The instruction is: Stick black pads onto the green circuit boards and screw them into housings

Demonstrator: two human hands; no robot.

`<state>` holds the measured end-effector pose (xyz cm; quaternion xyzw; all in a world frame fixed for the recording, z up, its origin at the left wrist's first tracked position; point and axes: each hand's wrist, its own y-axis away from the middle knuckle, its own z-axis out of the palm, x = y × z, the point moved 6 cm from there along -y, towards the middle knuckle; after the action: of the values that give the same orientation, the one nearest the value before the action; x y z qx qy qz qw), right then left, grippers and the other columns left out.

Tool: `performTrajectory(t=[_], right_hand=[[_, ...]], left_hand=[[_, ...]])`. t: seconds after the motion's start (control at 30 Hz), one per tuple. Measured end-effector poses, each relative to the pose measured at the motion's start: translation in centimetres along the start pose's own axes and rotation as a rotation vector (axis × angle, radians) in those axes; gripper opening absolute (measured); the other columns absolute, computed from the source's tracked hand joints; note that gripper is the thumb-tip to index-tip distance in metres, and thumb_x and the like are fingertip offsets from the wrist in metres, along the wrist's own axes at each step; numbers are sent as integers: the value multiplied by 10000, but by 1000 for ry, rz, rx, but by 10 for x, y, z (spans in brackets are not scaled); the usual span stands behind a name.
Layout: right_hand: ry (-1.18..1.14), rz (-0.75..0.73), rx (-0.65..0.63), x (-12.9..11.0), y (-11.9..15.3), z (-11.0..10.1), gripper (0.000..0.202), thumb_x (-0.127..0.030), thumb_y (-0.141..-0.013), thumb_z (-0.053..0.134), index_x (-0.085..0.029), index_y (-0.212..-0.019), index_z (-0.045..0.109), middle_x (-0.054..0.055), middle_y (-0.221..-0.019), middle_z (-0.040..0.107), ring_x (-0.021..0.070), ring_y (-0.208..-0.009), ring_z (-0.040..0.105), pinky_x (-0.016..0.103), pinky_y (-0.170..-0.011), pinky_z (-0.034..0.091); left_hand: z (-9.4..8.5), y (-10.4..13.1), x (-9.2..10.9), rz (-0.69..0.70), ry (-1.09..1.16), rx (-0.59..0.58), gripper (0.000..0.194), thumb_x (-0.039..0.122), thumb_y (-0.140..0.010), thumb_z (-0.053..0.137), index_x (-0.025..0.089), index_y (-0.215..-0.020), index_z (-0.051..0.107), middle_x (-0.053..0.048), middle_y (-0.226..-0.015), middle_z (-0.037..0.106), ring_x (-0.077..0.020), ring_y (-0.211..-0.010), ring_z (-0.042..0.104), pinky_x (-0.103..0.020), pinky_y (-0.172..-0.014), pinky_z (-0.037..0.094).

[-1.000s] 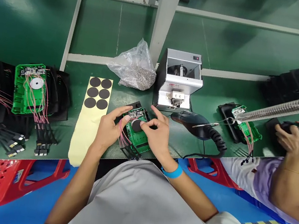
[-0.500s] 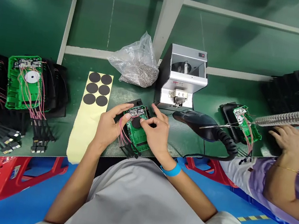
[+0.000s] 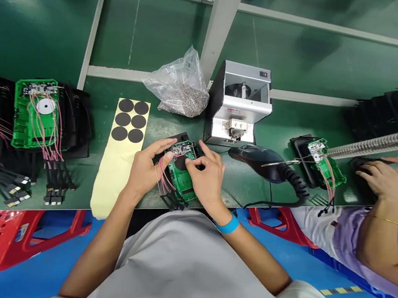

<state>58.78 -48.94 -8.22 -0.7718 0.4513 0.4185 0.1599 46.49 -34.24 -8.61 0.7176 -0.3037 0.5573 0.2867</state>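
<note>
In front of me at the table edge lies a green plastic housing (image 3: 185,181) with a circuit board, pink wires and black connectors at its lower end. My left hand (image 3: 145,166) grips its left side, thumb on the board edge and fingers behind. A black round sticker (image 3: 180,162) sits inside the housing. Thumb and index finger of my right hand (image 3: 208,177) are pinched together at the sticker's right edge, while its other fingers stretch out past the housing. To the left, a pale yellow backing sheet (image 3: 115,170) carries several similar black round stickers.
Behind my hands stand a screw feeder machine (image 3: 242,105) and a plastic bag of screws (image 3: 188,100). An electric screwdriver (image 3: 258,160) hangs from a coiled spring. Housings (image 3: 36,117) are stacked at left; another open housing (image 3: 324,162) lies near a co-worker's hands (image 3: 384,185).
The view has shifted slightly. My hands stay on the housing in nearly the same pose, right fingers still at the sticker. The co-worker's hands have moved a little.
</note>
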Motion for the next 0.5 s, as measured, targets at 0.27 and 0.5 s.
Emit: performTrajectory(t=[0.27, 0.5], right_hand=[[92, -83, 18, -2, 1, 2, 278, -350, -950, 724, -213, -711, 684, -55, -1608, 626, 292, -1463, 550, 619, -1250, 375], [267, -258, 28, -8, 7, 4, 253, -345, -990, 699, -206, -779, 687, 4, -1609, 632, 336, -1433, 548, 672, -1226, 357]], left_hand=[[1, 1, 2, 25, -34, 0, 513, 526, -1007, 683, 222, -1419, 708, -95, -1482, 728, -226, -1425, 701, -428, -1318, 554], [6, 7, 5, 49, -137, 17, 534, 348, -954, 718, 237, -1475, 667, -85, -1531, 691, -230, -1462, 665, -451, -1342, 526]])
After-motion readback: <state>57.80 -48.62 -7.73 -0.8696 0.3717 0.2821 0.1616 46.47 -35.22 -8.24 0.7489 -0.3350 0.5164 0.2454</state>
